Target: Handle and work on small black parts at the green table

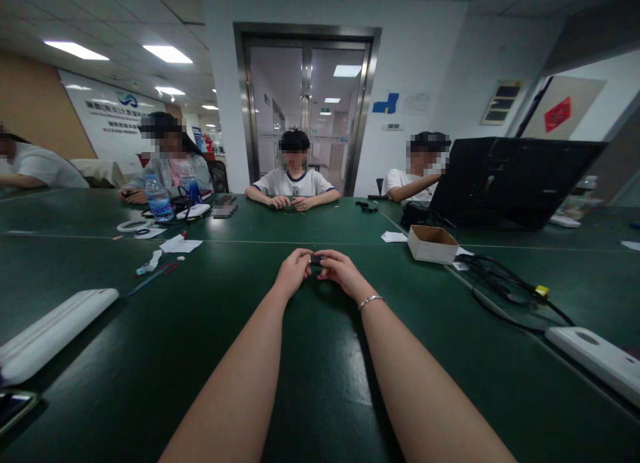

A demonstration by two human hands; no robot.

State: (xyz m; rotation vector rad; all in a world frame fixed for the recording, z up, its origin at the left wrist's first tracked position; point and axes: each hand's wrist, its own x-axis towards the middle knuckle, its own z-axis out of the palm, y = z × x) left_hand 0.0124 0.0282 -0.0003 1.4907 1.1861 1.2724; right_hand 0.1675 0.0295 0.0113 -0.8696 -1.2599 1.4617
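Both my forearms reach out over a dark green table (320,383). My left hand (293,271) and my right hand (340,271) meet at the fingertips around a small dark object (315,259), pinched between them just above the tabletop. The object is too small to make out its shape. A thin bracelet circles my right wrist.
An open cardboard box (431,243) and black cables (500,283) lie to the right, behind them an open laptop (510,179). White flat devices sit at left (55,329) and right (600,356). A water bottle (159,199), papers and several seated people are at the far side.
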